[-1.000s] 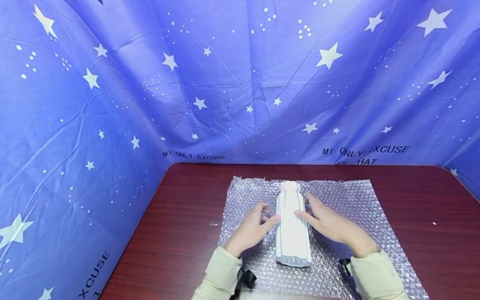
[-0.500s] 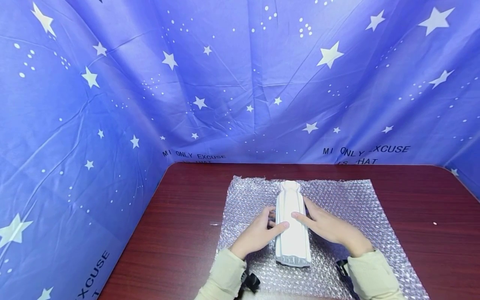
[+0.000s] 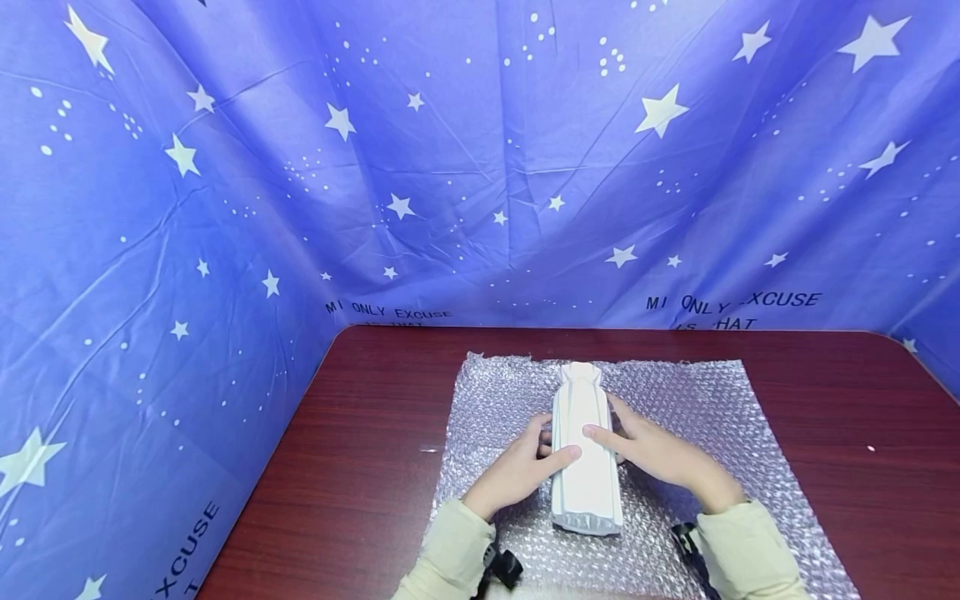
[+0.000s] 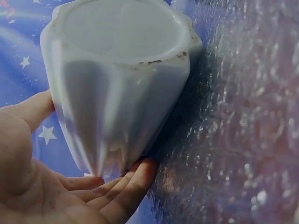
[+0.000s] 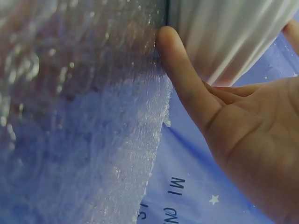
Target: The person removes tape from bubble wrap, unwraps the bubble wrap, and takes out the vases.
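Note:
A white fluted ceramic vase lies on its side on a sheet of bubble wrap, its neck pointing away and its base toward me. My left hand holds its left side, thumb on top and fingers down along the flank. From the right, my right hand grips it a little nearer the neck, thumb also on top. Brown marks dot the rim of the base on the vase in the left wrist view. In the right wrist view, one fingertip of the right hand reaches down where vase and wrap meet.
The wrap lies flat on a dark red wooden table. Behind and to the left hangs a blue curtain with white stars and printed words. A small white speck lies on the table at the right.
My left hand has moved right, its thumb sliding further onto the vase. The right thumb has shifted slightly left and its fingers have lowered along the side. The vase stays in place.

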